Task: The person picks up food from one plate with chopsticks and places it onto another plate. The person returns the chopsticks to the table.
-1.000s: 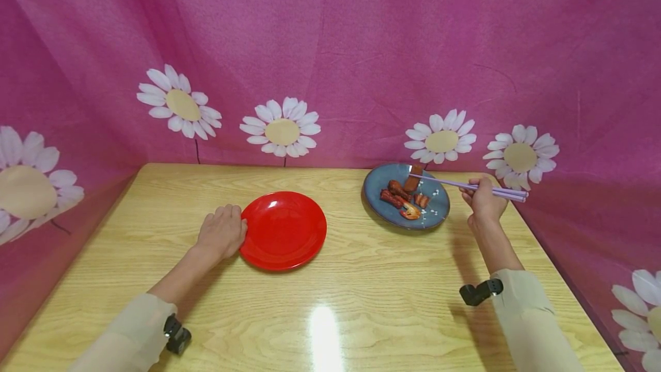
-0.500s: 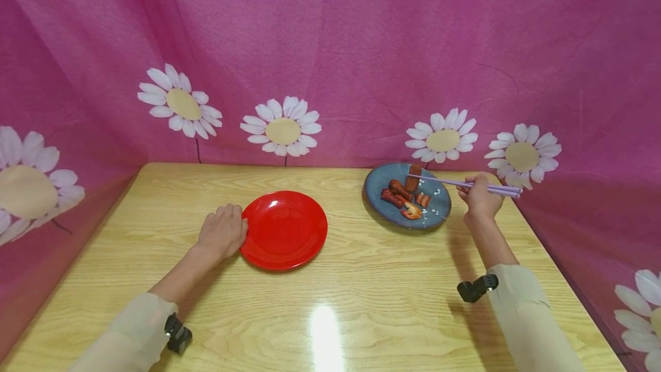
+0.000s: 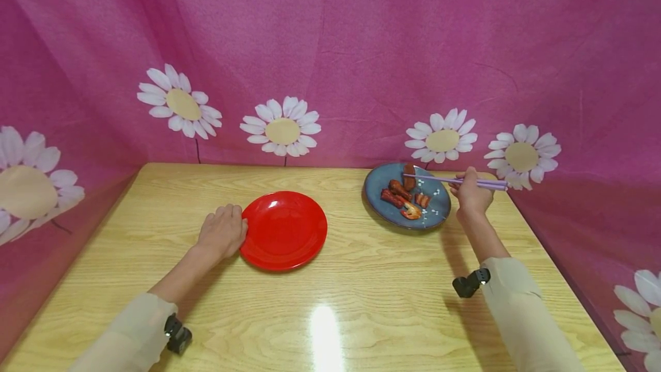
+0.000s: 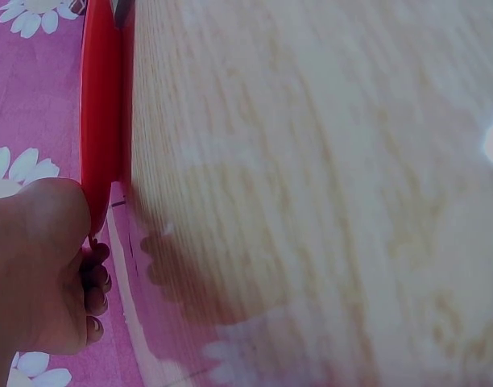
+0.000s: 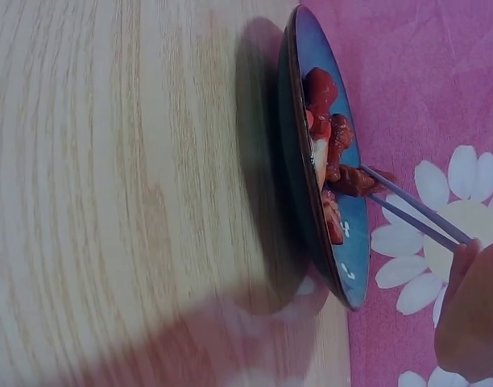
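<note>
My left hand pinches the left rim of a red plate; in the left wrist view, the plate's edge sits between thumb and curled fingers. My right hand holds a pair of purple chopsticks, which reach left over a blue plate. Their tips are at a brown slab of food near the plate's back rim. In the right wrist view, the chopsticks lie on either side of that brown slab. Whether it is lifted off the plate I cannot tell.
Beside the slab on the blue plate lie two reddish-brown drumstick-like pieces, a shrimp-like piece and a small ribbed piece. A pink flowered cloth hangs behind and beside the wooden table.
My right hand has moved left with the chopsticks. The brown slab has shifted slightly left and its tilt has changed. My left hand and the red plate stay put.
</note>
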Available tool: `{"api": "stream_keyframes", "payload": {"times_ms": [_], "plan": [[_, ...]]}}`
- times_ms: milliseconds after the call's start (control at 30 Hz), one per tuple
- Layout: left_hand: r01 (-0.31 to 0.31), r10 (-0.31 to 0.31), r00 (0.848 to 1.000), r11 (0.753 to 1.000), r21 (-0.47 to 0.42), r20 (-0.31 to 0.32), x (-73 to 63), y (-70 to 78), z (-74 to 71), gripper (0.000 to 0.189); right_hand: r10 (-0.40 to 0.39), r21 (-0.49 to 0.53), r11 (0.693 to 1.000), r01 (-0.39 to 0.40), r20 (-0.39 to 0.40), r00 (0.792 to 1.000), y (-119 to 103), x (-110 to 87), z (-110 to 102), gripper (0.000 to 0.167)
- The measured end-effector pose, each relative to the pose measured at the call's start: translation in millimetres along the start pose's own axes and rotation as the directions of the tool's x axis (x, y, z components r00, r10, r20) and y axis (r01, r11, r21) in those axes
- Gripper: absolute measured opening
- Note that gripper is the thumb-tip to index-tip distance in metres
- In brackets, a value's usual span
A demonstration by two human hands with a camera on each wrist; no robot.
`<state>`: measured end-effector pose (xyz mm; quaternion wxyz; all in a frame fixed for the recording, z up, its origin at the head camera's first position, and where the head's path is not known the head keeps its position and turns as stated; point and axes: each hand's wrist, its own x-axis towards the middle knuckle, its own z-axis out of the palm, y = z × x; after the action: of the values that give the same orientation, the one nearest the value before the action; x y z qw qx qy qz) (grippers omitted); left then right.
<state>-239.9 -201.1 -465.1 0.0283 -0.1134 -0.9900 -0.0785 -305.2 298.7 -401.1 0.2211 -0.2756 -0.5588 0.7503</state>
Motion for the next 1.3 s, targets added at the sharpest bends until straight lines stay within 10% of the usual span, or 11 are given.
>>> {"api": "stream_keyframes", "payload": {"times_ms": [1300], "plan": [[0.001, -0.001, 1.0, 1.0, 0.009, 0.021, 0.5, 0.5, -1.9, 0.02, -0.078, -0.078, 0.994, 0.08, 0.037, 0.996, 0.8, -1.1, 0.7, 0.032]]}}
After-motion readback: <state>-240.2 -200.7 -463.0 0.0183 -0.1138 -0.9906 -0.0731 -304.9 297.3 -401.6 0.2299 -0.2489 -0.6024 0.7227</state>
